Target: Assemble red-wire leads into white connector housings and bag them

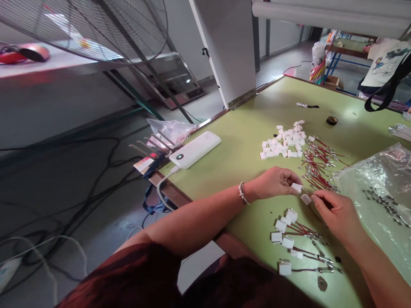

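Observation:
My left hand (278,182), bracelet at the wrist, pinches a small white plastic connector housing (297,187) between thumb and fingers. Facing it, my right hand (338,214) is closed on a thin wire, part of which shows below the fingers. A second white connector housing (305,199) is at my right fingertips; whether it is joined to that wire is hard to tell. Just beyond both hands lies a pile of red wires (317,164) with metal terminals. Nearer me are several white housings with wires attached (285,268), their metal ends pointing right.
Loose white housings (285,141) are heaped farther back on the green table (244,141). A clear plastic bag (379,179) with metal terminals lies right. A white power bank (195,149) with a cable sits at the left edge. Black tape (332,120) lies behind; a fan (128,30) stands left.

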